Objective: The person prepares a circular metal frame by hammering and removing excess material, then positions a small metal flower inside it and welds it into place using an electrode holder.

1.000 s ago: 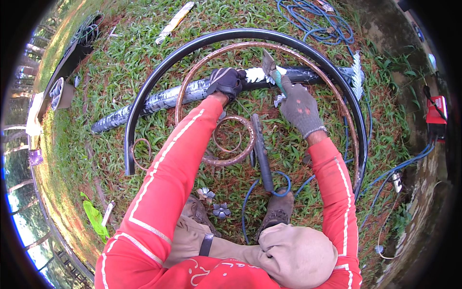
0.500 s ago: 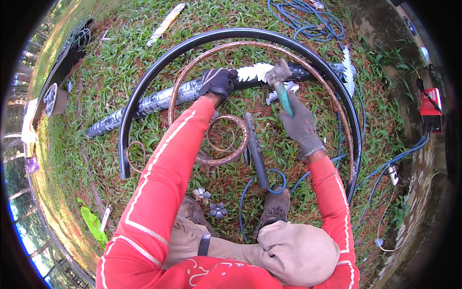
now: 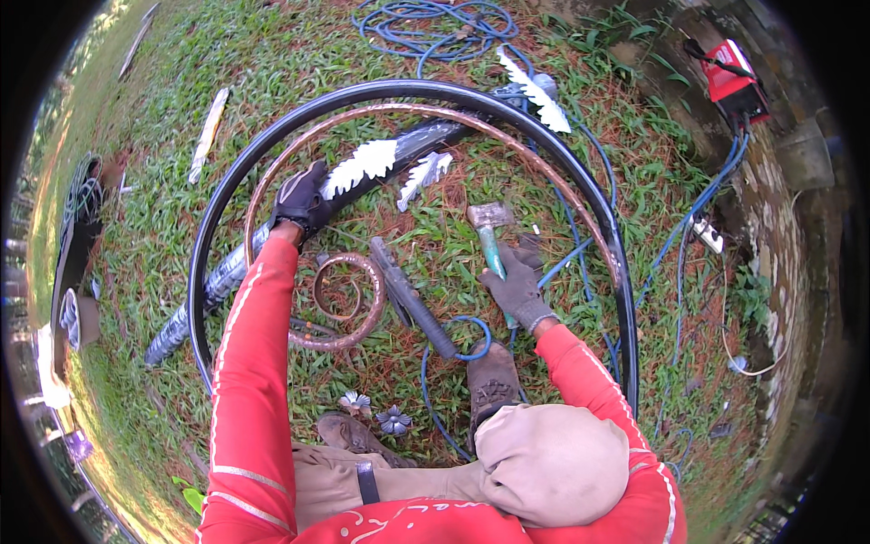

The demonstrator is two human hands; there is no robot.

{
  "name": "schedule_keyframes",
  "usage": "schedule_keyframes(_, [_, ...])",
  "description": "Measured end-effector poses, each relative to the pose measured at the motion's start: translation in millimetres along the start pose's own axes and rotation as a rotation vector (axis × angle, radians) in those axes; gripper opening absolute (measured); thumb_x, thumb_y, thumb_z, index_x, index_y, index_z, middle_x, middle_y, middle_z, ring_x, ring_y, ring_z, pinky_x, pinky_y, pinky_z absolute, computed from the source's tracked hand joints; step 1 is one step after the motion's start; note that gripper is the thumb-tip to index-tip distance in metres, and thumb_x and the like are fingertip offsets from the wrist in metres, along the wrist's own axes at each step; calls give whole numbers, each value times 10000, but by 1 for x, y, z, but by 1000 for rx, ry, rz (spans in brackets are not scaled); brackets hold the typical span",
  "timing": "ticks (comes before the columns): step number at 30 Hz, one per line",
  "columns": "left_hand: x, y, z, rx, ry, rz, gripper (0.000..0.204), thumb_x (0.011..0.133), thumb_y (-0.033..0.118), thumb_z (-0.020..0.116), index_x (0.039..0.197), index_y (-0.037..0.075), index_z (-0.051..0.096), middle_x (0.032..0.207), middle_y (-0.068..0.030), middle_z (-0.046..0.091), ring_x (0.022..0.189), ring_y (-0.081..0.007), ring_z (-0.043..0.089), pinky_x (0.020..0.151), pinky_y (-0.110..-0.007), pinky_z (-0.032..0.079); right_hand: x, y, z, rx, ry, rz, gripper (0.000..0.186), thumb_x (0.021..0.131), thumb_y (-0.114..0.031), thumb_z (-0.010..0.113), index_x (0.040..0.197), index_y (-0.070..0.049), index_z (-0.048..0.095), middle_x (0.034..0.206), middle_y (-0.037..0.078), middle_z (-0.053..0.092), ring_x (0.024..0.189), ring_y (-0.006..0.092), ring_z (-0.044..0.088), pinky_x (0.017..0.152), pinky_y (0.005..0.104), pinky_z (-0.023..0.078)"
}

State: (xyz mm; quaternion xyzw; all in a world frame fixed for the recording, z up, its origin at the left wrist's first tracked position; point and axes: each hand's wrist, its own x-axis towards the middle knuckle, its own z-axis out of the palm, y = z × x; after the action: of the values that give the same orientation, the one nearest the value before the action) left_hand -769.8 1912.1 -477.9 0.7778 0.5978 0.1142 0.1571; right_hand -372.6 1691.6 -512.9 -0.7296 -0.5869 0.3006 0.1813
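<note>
My gloved left hand (image 3: 304, 199) is closed over the long dark pipe (image 3: 426, 136), right beside a white leaf-shaped piece (image 3: 361, 168) lying along it. A second leaf piece (image 3: 422, 179) is on the grass below the pipe. My gloved right hand (image 3: 517, 283) lies over the teal handle of a hammer (image 3: 489, 222), whose head is low near the grass; my fingertips are smeared, so their grip is unclear. A large black curved bar (image 3: 403, 88) and a copper-coloured one (image 3: 480, 122) arch around both hands, with a small scroll (image 3: 362, 322) and a dark bar (image 3: 412, 308) between my arms.
Blue hose (image 3: 435, 32) coils behind the work, near another white leaf (image 3: 535, 91). A red machine (image 3: 729, 77) and white socket strip (image 3: 709, 238) are at right by a weathered edge. Flower pieces (image 3: 392, 419) lie near my boots. A bucket (image 3: 80, 322) stands left.
The view has turned, shifting the scene. My right hand and the hammer have moved down off the leaf on the pipe toward the grass. My left hand stays on the pipe.
</note>
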Motion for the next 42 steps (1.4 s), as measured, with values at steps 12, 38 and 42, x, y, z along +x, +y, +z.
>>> schedule_keyframes(12, [24, 148, -71, -81, -152, -15, 819, 832, 625, 834, 1356, 13, 682, 1270, -263, 765, 1170, -423, 742, 977, -490, 557, -4, 16, 5, 39, -2, 10, 700, 947, -292, 763, 1534, -30, 485, 1175, 329, 741, 1105, 544, 709, 940, 588, 569])
schedule_keyframes(38, [9, 125, -129, -813, 294, -57, 464, 1002, 329, 822, 1326, 1, 767, 1123, -113, 804, 886, -166, 754, 763, -341, 643, 0, 1, 1, -52, -137, 1, 715, 961, -353, 732, 1558, -75, 454, 1135, 309, 758, 1030, 538, 736, 865, 615, 582])
schedule_keyframes(42, [-39, 48, -144, -868, 369, -299, 428, 1007, 322, 824, 1312, 24, 786, 960, -59, 769, 791, -131, 726, 705, -331, 664, -14, -8, -2, -315, -71, -73, 729, 948, -366, 775, 1533, -34, 494, 1175, 292, 712, 1032, 493, 735, 871, 594, 584])
